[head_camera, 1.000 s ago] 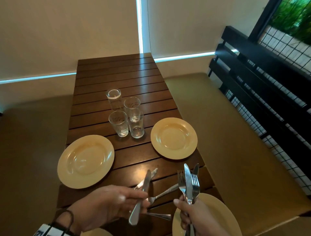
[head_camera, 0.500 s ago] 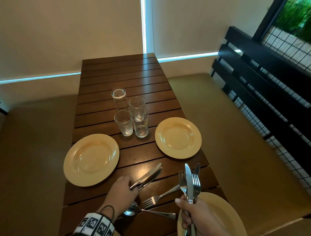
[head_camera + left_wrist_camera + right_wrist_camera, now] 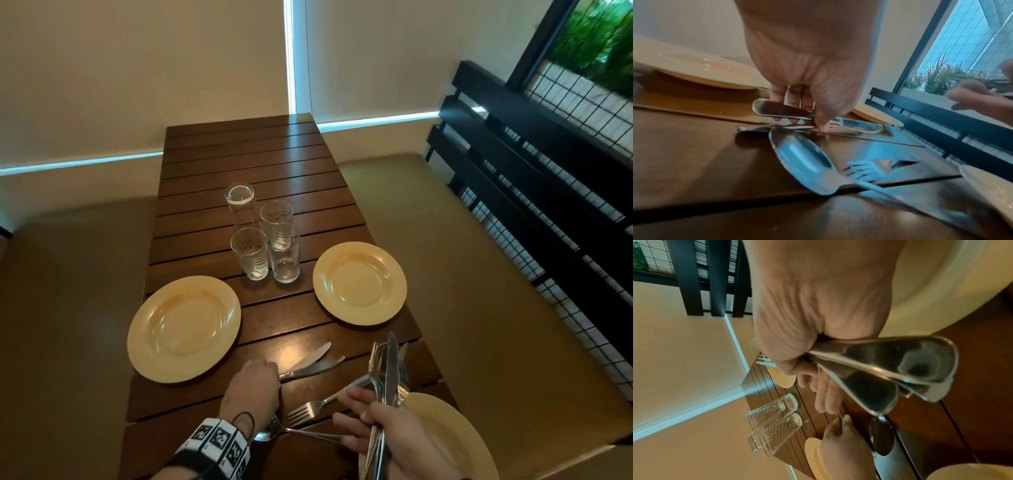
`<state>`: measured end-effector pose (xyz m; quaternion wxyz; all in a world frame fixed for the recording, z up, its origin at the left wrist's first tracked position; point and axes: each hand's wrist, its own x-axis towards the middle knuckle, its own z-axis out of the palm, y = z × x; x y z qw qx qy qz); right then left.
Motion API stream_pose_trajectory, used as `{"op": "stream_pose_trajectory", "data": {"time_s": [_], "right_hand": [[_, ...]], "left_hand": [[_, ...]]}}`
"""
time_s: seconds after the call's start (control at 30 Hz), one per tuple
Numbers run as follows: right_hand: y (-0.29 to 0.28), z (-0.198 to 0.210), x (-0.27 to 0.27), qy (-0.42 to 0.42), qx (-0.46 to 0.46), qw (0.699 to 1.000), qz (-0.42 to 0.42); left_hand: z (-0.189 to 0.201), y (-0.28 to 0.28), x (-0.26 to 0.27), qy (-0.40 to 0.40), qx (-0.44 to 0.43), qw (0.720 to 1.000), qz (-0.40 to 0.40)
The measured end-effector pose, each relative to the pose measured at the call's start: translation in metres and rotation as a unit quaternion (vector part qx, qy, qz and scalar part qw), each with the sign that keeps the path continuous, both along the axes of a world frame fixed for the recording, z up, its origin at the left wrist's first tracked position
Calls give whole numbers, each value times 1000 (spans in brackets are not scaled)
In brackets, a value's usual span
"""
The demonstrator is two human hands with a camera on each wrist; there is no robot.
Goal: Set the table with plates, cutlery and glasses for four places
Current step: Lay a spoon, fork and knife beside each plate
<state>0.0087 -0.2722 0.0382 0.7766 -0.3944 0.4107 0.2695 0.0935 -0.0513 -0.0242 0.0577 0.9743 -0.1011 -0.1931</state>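
— What is sitting on the left side of the dark brown slatted wooden table (image 3: pixel 239 161)?

— A round pale yellow plate (image 3: pixel 183 329) is lying near the left edge. Just beside it, the left hand (image 3: pixel 251 387) is reaching down, and its fingers are pinching the handles of two shiny metal knives (image 3: pixel 313 365) that are lying on the wood.

— And in the middle?

— Four clear drinking glasses (image 3: pixel 265 240) are standing close together. Nearer the person, a silver metal spoon (image 3: pixel 274 432) and a silver metal fork (image 3: pixel 310 409) are lying loose on the table — nobody is touching them.

— What about the right?

— A second round pale yellow plate (image 3: pixel 359 282) is sitting by the right edge. The right hand (image 3: pixel 394 431) is gripping a bunch of silver forks and knives (image 3: pixel 388 373) that is pointing up, with its other fingers sticking out straight. Under that hand a third pale yellow plate (image 3: pixel 455 442) is sitting at the near corner.
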Motion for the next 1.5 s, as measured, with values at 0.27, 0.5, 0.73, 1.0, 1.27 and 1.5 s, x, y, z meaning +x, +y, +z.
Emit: {"op": "stream_pose_trajectory", "data": {"time_s": [0.27,0.5,0.73,1.0,1.27,1.5], "right_hand": [[1,-2,4,-21,53,997,-47],[17,4,8,-32,49,994,-89],[7,-1,-6,-52,-4,997,-56],[-8,-3,-11,21,-84,995,-53],[-35,-3,-10,11,-92,996,-13],[-45,-1,-9,5,-92,996,20]], "left_hand": [[80,-20,-9,1,-209,970,126],[87,-72,-64,184,-324,905,204],[93,-91,-79,102,-291,950,-53],[69,-58,-78,152,-257,950,93],[7,-36,-87,283,-278,792,464],[2,-51,-79,307,-296,725,540]]}}
